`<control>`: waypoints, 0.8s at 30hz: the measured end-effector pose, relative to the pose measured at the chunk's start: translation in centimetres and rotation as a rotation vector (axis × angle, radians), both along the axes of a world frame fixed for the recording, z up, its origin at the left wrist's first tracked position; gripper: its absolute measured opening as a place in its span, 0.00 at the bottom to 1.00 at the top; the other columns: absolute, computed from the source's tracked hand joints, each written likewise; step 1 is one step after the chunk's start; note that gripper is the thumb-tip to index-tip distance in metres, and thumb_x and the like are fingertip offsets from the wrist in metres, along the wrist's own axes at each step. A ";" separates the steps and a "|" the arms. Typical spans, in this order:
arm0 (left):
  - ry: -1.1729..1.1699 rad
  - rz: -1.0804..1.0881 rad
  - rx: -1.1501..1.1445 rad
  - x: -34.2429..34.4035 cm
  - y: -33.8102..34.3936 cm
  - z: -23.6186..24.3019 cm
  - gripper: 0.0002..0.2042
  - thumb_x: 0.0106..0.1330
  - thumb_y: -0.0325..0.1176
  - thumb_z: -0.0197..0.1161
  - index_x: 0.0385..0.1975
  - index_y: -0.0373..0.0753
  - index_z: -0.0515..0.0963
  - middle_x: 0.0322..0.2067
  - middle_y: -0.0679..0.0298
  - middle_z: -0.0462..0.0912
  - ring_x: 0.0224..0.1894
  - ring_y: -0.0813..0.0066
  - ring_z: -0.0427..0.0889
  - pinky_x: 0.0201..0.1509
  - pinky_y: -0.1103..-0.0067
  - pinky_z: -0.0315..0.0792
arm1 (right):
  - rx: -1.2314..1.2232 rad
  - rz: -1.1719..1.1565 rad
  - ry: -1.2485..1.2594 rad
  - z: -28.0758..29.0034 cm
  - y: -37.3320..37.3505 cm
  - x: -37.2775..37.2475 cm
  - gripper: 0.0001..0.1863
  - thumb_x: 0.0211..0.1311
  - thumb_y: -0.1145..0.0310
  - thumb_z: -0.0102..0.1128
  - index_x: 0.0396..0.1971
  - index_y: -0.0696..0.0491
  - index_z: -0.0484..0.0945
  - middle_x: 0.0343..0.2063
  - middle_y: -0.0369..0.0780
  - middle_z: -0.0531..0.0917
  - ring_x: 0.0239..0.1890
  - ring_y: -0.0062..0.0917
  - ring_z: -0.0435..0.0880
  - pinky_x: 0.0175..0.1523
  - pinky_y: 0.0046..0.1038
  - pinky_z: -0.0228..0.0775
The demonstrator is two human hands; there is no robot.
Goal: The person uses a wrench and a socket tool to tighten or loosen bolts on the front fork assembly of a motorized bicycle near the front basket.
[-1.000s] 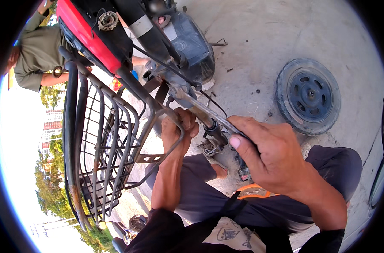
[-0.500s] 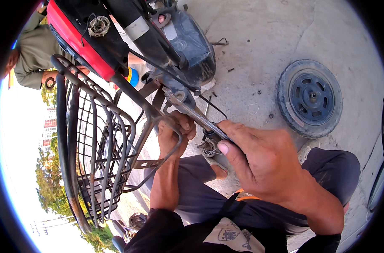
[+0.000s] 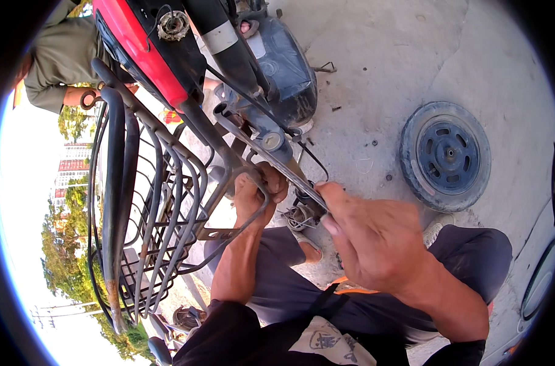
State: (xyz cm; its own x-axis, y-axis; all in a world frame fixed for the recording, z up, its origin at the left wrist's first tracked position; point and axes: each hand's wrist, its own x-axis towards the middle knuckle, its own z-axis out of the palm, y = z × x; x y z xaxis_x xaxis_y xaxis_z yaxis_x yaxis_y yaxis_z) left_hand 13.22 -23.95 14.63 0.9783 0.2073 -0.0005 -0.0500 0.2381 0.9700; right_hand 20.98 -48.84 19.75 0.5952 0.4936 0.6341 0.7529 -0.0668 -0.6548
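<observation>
My right hand [image 3: 381,238] is closed round the near end of a long slim metal tool [image 3: 283,171]; its exact kind is unclear. The tool slants up and left, its far end by a short dark tube on the scooter's frame. My left hand [image 3: 262,189] is curled into a fist below the tool, behind a bent bar of the black metal rack [image 3: 161,201]; what it grips is hidden. Above the rack is the red and black body [image 3: 146,52] of a scooter, apparently tipped on its side. A cable runs down past the tool.
A detached wheel with its tyre [image 3: 446,155] lies on the concrete floor [image 3: 375,73] to the right. Small loose parts are scattered near it. Another person in an olive top [image 3: 64,58] is at the upper left. A dark scooter housing [image 3: 289,73] stands at the top middle.
The scooter and rack have shifted slightly right in the picture. The tool's far end has moved up and left, nearer the dark tube. Both hands keep their closed grips.
</observation>
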 end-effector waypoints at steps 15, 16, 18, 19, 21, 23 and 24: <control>0.102 -0.033 -0.100 -0.1 0.7 -0.4 0.21 0.70 0.53 0.55 0.25 0.40 0.69 0.20 0.70 0.64 0.21 0.76 0.63 0.26 0.79 0.61 | -0.097 0.222 0.538 0.0 -2.2 2.0 0.10 0.57 0.76 0.63 0.39 0.61 0.81 0.25 0.47 0.83 0.20 0.39 0.81 0.25 0.32 0.69; 0.094 -0.060 -0.115 -0.1 0.8 -0.5 0.22 0.69 0.53 0.55 0.25 0.39 0.69 0.19 0.70 0.63 0.22 0.75 0.63 0.26 0.79 0.60 | -0.079 0.226 0.534 -0.1 -2.1 2.2 0.10 0.57 0.76 0.63 0.39 0.61 0.81 0.25 0.47 0.83 0.20 0.39 0.81 0.25 0.32 0.69; 0.080 -0.057 -0.163 -0.1 0.9 -0.6 0.22 0.69 0.53 0.55 0.25 0.39 0.70 0.19 0.70 0.63 0.22 0.75 0.63 0.25 0.79 0.60 | -0.125 0.261 0.540 -0.2 -1.9 2.4 0.10 0.57 0.76 0.63 0.39 0.60 0.81 0.24 0.45 0.82 0.21 0.39 0.80 0.24 0.33 0.69; 0.087 -0.059 -0.187 -0.1 0.9 -0.6 0.22 0.69 0.53 0.55 0.25 0.39 0.70 0.19 0.70 0.63 0.22 0.75 0.64 0.25 0.80 0.60 | -0.090 0.253 0.528 -0.3 -1.8 2.5 0.10 0.57 0.76 0.63 0.39 0.60 0.81 0.24 0.45 0.82 0.21 0.39 0.80 0.24 0.33 0.69; 0.051 -0.042 -0.209 -0.2 0.7 -0.7 0.20 0.69 0.50 0.57 0.26 0.37 0.72 0.18 0.72 0.58 0.21 0.79 0.59 0.23 0.81 0.58 | -0.139 0.269 0.500 -0.6 -1.4 2.8 0.10 0.57 0.76 0.63 0.39 0.58 0.81 0.23 0.44 0.81 0.20 0.39 0.79 0.24 0.35 0.67; 0.106 0.025 -0.212 -0.4 0.5 -0.5 0.21 0.68 0.51 0.59 0.27 0.36 0.72 0.18 0.73 0.59 0.23 0.80 0.60 0.23 0.81 0.58 | -0.128 0.262 0.487 -0.8 -0.7 3.0 0.10 0.57 0.75 0.63 0.39 0.59 0.80 0.23 0.44 0.81 0.20 0.39 0.79 0.24 0.35 0.67; 0.082 0.004 -0.208 -0.4 0.4 -0.4 0.21 0.68 0.51 0.59 0.27 0.36 0.72 0.18 0.73 0.59 0.23 0.80 0.60 0.23 0.81 0.58 | -0.141 0.257 0.467 -0.7 -0.5 3.1 0.09 0.58 0.75 0.63 0.39 0.59 0.80 0.22 0.44 0.81 0.20 0.38 0.79 0.23 0.35 0.67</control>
State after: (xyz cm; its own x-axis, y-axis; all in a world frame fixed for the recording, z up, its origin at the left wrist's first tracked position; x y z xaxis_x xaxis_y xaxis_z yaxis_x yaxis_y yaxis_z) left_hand 12.80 -23.53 14.22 0.9724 0.1983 -0.1232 0.0258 0.4332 0.9009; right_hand 24.04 -49.34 19.03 0.6467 0.7210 0.2488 0.3881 -0.0303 -0.9211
